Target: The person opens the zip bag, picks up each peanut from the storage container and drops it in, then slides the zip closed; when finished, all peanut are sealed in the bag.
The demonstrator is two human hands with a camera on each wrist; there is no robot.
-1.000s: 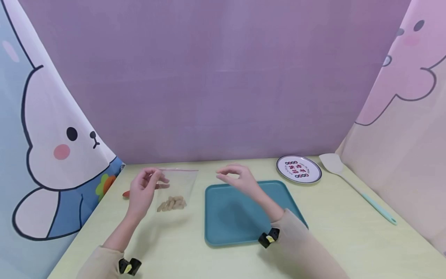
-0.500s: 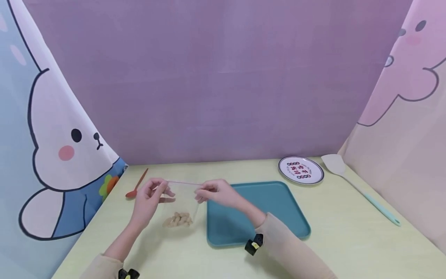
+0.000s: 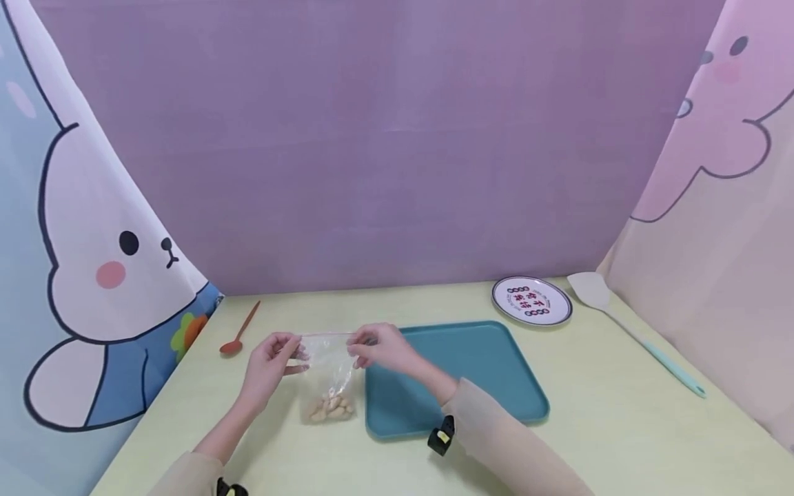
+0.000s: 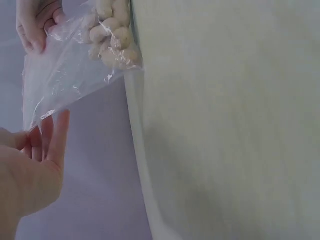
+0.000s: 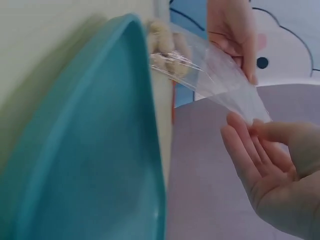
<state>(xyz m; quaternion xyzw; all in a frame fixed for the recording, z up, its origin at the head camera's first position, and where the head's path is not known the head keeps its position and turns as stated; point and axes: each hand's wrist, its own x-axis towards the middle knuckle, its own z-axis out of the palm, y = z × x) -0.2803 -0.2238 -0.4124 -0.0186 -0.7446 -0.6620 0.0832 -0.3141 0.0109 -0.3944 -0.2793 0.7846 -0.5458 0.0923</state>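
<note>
A clear zip bag (image 3: 330, 365) hangs between my two hands, its pinkish top edge stretched across. Several peanuts in their shells (image 3: 331, 408) lie at its bottom. My left hand (image 3: 270, 365) pinches one top corner between thumb and finger, the other fingers loosely extended, as the left wrist view shows at the bag's edge (image 4: 35, 107). At the opposite corner, my right hand (image 3: 386, 350) pinches the bag the same way; the right wrist view shows the thumb and finger meeting on the plastic (image 5: 220, 80). Whether the zip is sealed I cannot tell.
A teal tray (image 3: 471, 372) lies just right of the bag, partly under my right arm. At the back left is a red spoon (image 3: 238, 337). A white plate with red writing (image 3: 532, 301) and a spatula with a mint handle (image 3: 645, 344) lie at the right.
My right hand has come left from over the tray and taken hold of the bag's free corner. Both hands have lowered the bag slightly toward me, moving it a little right.
</note>
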